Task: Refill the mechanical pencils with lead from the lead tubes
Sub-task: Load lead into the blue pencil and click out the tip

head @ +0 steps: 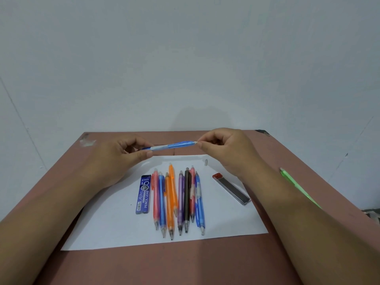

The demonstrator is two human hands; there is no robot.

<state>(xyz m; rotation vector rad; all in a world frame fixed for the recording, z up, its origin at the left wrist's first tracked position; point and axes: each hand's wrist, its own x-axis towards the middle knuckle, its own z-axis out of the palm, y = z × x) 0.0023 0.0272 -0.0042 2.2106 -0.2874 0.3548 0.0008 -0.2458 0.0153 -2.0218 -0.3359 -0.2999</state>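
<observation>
A pale wall rises directly behind the far edge of the reddish-brown worktop (226, 262), whose right edge runs diagonally toward the near right; bare surface is left in front of the white sheet of paper (115, 227) and along both of its sides. On the sheet a row of mechanical pencils (177, 200) is laid side by side, tips toward the viewer, in pink, blue, orange, purple and black. Just left of the row a blue lead tube (143, 194) is laid lengthwise, and to the right, apart from the row, a clear lead tube with a red cap (231, 188) is set at a slant. A green pencil (299, 187) is partly hidden behind the right forearm. Above the sheet a translucent blue pencil (172, 145) is held nearly level: its tip end is gripped by the left hand (115, 159), and its pale rear end is pinched by the right hand (230, 151). A small pale cap (206, 162) is seen on the paper near the right hand.
</observation>
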